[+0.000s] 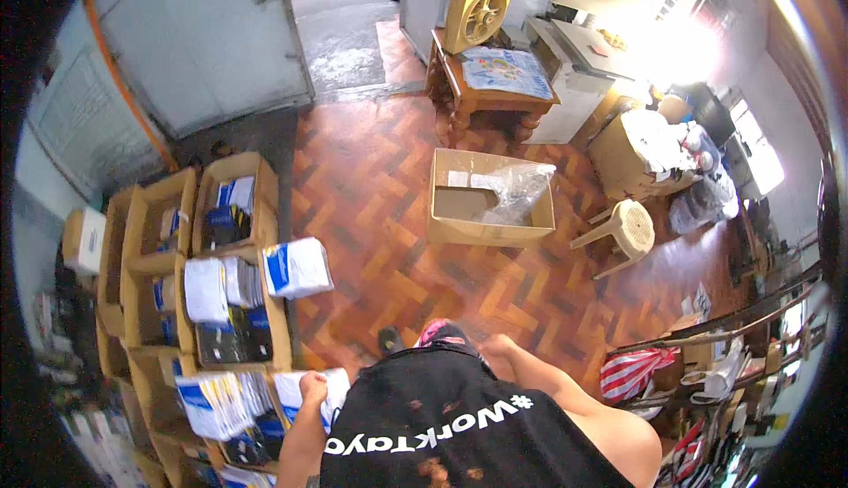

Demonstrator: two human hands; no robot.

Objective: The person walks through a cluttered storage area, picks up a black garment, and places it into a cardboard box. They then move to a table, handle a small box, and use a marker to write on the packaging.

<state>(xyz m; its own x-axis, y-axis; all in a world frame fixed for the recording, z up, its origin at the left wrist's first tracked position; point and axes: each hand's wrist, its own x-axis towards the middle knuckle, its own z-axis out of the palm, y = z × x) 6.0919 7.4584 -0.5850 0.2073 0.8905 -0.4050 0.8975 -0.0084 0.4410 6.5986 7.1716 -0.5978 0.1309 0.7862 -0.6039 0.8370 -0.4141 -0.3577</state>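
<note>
Along the left side, brown boxes (279,333) already hold lots of white and blue packs (206,289), but a loose pack (298,267) sticks out past their right edge, so the work looks only partly done. Near the bottom, the left hand (314,388) is curled over a white pack (335,388) by the near box's right side, though it is too small to tell if it pinches it, and the right hand is hidden. Farther off, on the floor (371,196), a big open box (490,234) holds clear plastic (523,189).
</note>
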